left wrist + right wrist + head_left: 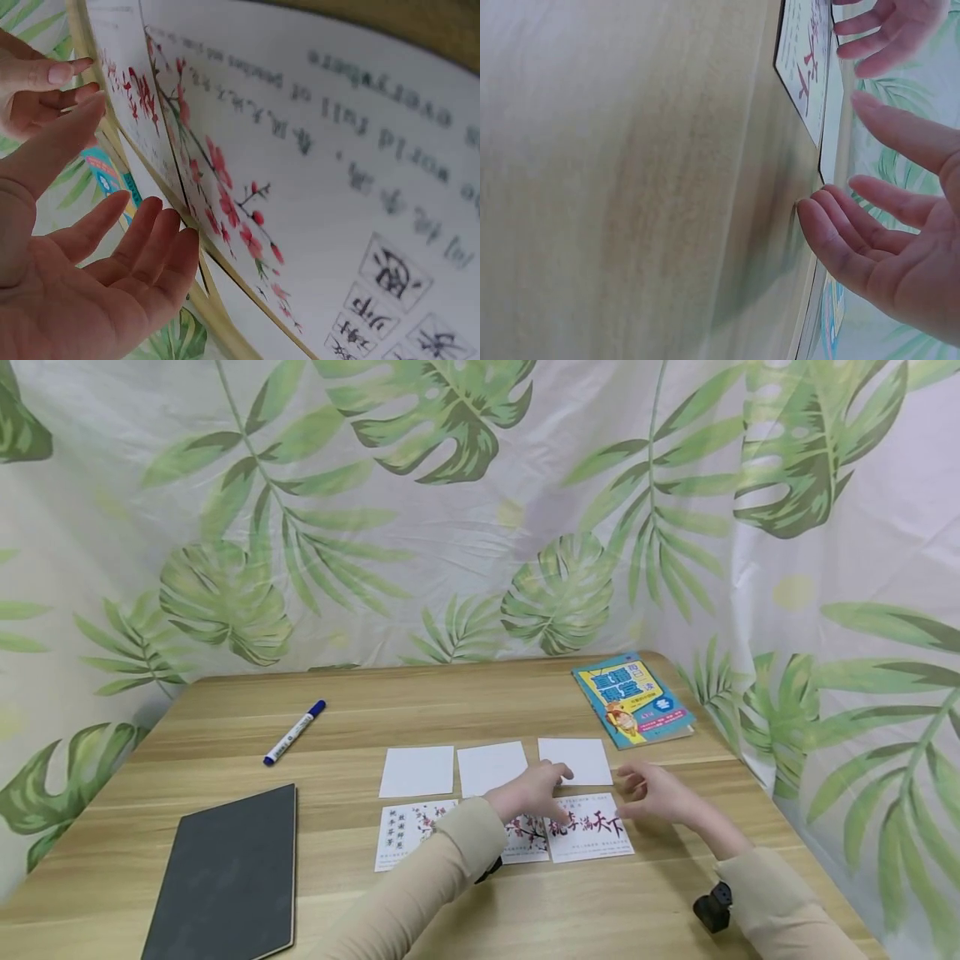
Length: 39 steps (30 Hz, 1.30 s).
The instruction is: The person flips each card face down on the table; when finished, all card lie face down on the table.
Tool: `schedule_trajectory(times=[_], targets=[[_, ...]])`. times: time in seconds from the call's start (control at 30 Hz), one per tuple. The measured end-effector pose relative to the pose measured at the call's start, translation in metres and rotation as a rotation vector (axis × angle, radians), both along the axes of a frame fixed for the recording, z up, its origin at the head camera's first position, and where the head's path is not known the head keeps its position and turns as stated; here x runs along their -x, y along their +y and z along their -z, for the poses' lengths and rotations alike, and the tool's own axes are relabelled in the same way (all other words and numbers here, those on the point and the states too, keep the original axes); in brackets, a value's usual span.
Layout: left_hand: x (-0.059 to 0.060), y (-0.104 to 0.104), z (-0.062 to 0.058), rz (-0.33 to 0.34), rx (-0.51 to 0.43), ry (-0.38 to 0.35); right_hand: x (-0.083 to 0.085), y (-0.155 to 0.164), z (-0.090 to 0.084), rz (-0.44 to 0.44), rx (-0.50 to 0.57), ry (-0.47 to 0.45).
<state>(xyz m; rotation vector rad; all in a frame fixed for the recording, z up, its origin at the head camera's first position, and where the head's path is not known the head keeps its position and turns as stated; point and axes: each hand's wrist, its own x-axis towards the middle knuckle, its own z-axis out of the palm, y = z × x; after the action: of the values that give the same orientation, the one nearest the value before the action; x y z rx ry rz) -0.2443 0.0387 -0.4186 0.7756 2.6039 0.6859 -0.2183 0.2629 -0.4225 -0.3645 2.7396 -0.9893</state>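
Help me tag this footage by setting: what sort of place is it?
Probably an indoor desk area, perhaps screened off for filming: leaf-print fabric hangs behind a wood-grain table, on which lies a blue-capped marker.

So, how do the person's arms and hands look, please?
Two long, light beige fabric sleeves end in broad, greyish-beige cuffs. A small black device shows at the right wrist, a partly hidden black piece at the left. The left hand and right hand wear no gloves.
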Motion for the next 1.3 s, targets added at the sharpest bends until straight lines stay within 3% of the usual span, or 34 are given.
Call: schedule_trajectory(times=[0.2,0.43,0.8,1.1,1.3], targets=[[-0.004,0.006,0.004,-0.005,0.069,0.063,0.000,-0.005,0.002,0.038,0.010,-0.068],[-0.006,0.008,0.001,-0.021,0.119,0.059,0.000,-0.009,0.005,0.051,-0.001,-0.092],[-0.004,0.010,0.000,-0.009,0.120,0.024,0.005,-0.011,0.007,-0.077,-0.075,-0.053],[-0.005,0.012,0.000,-0.012,0.129,-0.004,0.008,-0.015,0.004,-0.098,-0.133,-0.091],[-0.005,0.013,-0.001,0.008,0.149,0.021,0.009,-0.016,0.002,-0.096,-0.126,-0.122]])
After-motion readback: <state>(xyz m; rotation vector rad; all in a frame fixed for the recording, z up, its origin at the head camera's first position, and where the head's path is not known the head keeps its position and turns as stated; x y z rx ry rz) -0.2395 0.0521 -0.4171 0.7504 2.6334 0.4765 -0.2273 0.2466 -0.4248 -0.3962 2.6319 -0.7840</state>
